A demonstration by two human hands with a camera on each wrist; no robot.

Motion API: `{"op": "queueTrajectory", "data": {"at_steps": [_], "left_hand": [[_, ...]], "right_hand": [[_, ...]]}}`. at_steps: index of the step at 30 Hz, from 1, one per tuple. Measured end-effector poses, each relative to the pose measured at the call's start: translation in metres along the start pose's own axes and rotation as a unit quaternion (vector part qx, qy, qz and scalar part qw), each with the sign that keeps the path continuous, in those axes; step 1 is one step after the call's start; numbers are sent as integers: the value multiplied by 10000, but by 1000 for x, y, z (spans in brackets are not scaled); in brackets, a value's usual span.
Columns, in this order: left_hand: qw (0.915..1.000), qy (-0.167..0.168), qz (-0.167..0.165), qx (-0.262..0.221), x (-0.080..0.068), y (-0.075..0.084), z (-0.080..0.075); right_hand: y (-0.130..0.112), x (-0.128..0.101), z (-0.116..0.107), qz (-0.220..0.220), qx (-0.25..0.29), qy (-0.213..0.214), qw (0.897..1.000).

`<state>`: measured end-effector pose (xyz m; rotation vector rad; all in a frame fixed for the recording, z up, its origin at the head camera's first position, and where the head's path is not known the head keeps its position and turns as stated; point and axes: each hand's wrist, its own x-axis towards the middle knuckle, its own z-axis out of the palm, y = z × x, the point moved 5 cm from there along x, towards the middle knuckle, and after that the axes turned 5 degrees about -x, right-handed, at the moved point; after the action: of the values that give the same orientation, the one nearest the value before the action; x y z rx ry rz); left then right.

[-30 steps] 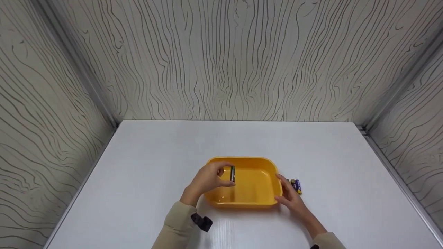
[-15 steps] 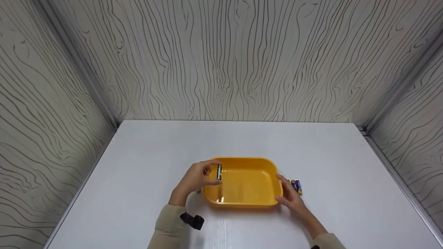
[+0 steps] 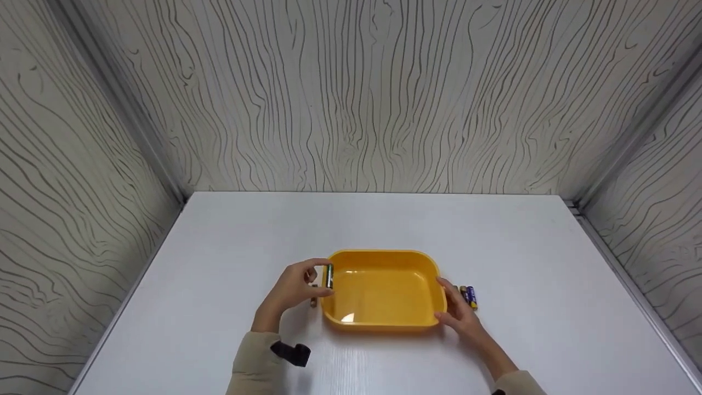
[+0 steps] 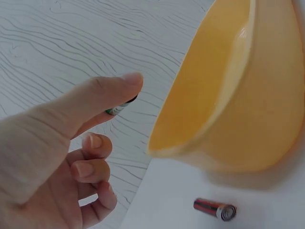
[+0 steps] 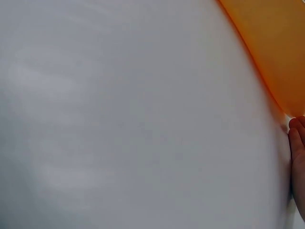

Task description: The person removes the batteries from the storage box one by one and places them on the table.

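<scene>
At the tray's left rim we've got our left hand [image 3: 293,286] pinching a dark battery [image 3: 328,275] btwn thumb and fingers, held roughly upright just above the white table [image 3: 219,263], right by the yellow tray's [image 3: 384,321] left wall but outside it. In the left wrist view only the battery's green-marked end [image 4: 119,108] peeks out under the thumb. A 2nd battery [image 4: 215,209], reddish w/ a metal cap, lies flat on the table beside the tray, below that hand. Our right hand [image 3: 459,314] rests w/ relaxed, fairly straight fingers against the tray's right wall, gripping nothing. Just right of it, 2 blue-and-yellow batteries [image 3: 469,296] lie side by side on the table.
</scene>
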<state>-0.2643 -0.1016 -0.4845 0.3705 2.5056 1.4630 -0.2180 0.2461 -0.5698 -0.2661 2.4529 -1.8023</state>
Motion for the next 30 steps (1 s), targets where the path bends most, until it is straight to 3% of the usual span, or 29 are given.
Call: {"op": "queueTrajectory", "data": {"at_steps": [14,23,30], "left_hand": [[9991,234,-241,273,-11,-26,-14],[9990,185,-274,317,-10,-37,-14],[9979,183,-568,269,-8,-51,-12]], "right_hand": [[-2,1,1,23,108,-61,9999],[-3,1,1,-50,43,-41,10000],[-1,1,1,-31,-45,-32,10000]]}}
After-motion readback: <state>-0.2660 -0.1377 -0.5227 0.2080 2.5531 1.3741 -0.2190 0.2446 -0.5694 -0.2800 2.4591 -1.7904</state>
